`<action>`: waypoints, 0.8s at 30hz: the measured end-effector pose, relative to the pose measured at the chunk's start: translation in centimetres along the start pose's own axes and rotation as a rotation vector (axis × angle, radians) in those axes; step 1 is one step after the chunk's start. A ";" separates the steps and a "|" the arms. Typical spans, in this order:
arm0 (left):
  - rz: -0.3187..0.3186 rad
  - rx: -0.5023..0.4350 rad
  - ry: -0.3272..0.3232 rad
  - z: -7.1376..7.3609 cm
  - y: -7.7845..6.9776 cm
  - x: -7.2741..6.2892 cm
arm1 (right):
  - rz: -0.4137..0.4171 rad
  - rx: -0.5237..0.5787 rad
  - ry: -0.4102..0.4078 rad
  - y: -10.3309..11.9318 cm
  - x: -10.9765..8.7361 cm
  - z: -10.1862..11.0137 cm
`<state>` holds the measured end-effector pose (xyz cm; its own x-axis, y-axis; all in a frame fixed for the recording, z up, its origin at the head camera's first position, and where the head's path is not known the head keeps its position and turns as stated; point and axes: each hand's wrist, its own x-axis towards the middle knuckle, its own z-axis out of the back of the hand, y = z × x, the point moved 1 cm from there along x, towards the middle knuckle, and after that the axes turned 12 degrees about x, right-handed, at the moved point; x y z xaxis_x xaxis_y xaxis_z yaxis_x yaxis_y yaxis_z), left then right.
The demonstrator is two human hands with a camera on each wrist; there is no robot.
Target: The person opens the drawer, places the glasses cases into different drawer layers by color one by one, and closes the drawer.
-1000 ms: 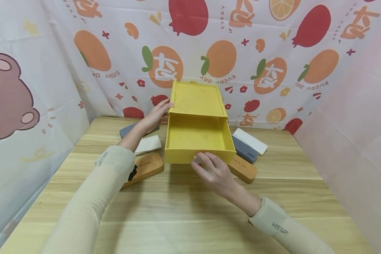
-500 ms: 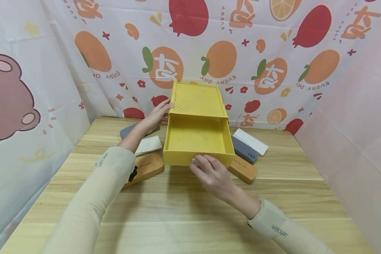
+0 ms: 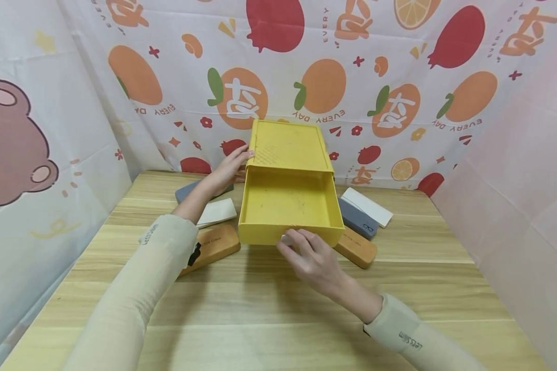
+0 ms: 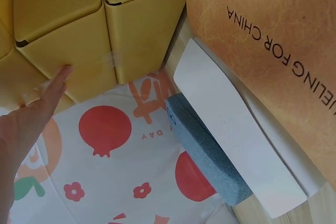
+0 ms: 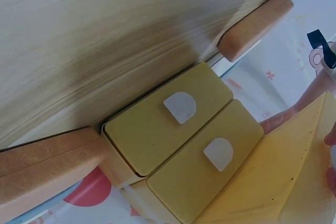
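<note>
A yellow drawer cabinet (image 3: 290, 144) stands at the back of the table with its top drawer (image 3: 260, 234) pulled out, nothing visible inside. My right hand (image 3: 315, 263) pinches the white knob (image 3: 285, 239) on that drawer's front. At the cabinet's left side, my left hand (image 3: 225, 172) rests flat; the left wrist view shows its fingers (image 4: 52, 90) straight against the yellow wall. Below the pulled-out drawer, two closed drawers (image 5: 168, 121) with white tabs appear in the right wrist view.
Left of the cabinet lie a brown glasses case (image 3: 218, 242), a white case (image 3: 218, 211) and a blue-grey case (image 3: 185, 190). On the right are another brown case (image 3: 357, 247), a grey case (image 3: 359, 219) and a white case (image 3: 369, 206). A printed curtain (image 3: 278, 77) hangs behind.
The top drawer has slid a little farther out toward me, and my right hand has come slightly down with it. My left hand has stayed against the cabinet's side.
</note>
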<state>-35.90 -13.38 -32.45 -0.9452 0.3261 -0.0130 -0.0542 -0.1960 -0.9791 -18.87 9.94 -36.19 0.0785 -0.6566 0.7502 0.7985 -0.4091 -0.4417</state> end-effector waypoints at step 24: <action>0.006 0.032 -0.015 0.1 0.0 -0.1 | -0.412 0.283 -0.434 -8.7 -0.4 4.3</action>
<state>-35.85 -13.49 -32.48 -0.9503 0.3108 -0.0154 -0.0587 -0.2277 -0.9720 -23.28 16.54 -30.56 -0.0813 -0.1429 0.9864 0.9358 -0.3515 0.0262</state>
